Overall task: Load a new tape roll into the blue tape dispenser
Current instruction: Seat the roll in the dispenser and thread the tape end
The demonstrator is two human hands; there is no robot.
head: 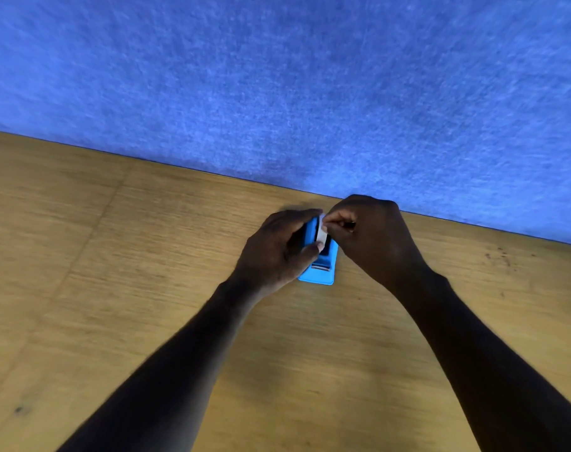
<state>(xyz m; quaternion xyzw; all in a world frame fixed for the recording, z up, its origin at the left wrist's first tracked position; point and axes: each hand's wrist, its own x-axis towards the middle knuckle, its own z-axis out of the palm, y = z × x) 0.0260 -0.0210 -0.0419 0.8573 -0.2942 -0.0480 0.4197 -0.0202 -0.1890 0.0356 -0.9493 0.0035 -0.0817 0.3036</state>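
The blue tape dispenser (321,272) stands on the wooden table near its far edge, its cutter end pointing toward me. My left hand (277,249) wraps around the dispenser's left side and holds it. A pale tape roll (321,233) sits upright in the dispenser's slot, only a narrow strip of it showing between the hands. My right hand (369,236) pinches the top of the roll with thumb and fingertips. The rest of the roll and the dispenser's back are hidden by both hands.
The wooden table (147,288) stretches left, right and toward me. A blue felt partition wall (277,93) rises directly behind the table's far edge, close behind my hands.
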